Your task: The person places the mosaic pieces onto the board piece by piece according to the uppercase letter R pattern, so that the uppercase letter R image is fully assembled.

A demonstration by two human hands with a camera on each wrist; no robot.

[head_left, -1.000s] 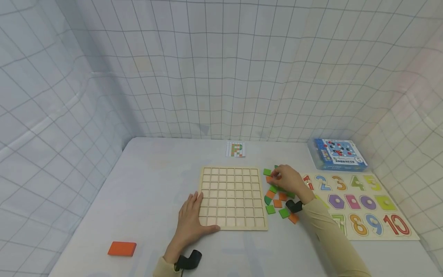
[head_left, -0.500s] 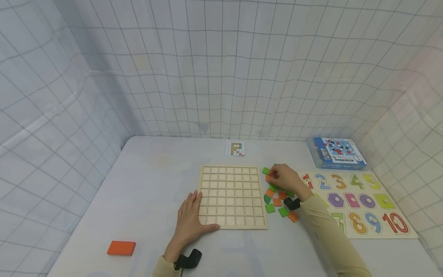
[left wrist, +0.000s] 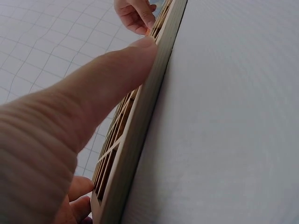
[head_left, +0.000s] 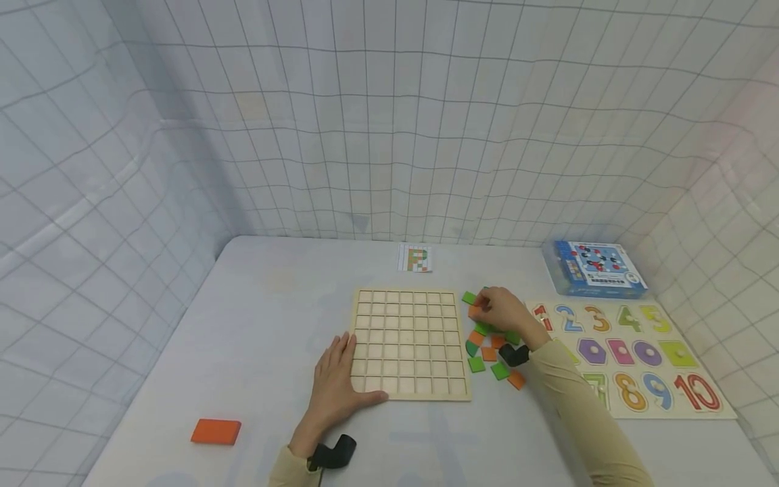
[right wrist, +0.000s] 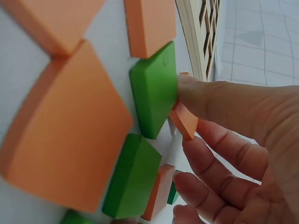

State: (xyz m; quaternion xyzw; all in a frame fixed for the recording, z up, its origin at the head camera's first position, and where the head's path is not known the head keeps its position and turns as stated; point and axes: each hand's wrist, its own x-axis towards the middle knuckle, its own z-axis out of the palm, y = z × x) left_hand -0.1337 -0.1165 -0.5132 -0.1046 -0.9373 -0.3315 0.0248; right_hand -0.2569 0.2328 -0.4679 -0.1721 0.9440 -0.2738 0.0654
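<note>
A pale wooden grid board (head_left: pixel 426 398) lies flat with its square cells bare. My left hand (head_left: pixel 333 382) rests at its near left corner, fingers straight along the left side and thumb along the near edge. In the left wrist view that thumb (left wrist: pixel 117 65) lies against the board's rim (left wrist: pixel 149 98). Right of the board, my right hand (head_left: pixel 504 312) is over a scatter of orange and green tiles. Between its thumb and fingertips it pinches an orange tile (right wrist: pixel 186 122), close beside a green tile (right wrist: pixel 156 88). The hand partly hides several tiles in the head view.
Behind the board lies a small card (head_left: pixel 416 258) with a coloured grid pattern. A number puzzle board (head_left: pixel 633 362) is on the right, with a blue box (head_left: pixel 599 269) behind it. An orange block (head_left: pixel 216 431) sits at the front left.
My right hand has shifted slightly left and its fingertips have drawn together at the orange tile. The left hand stays at the board's corner.
</note>
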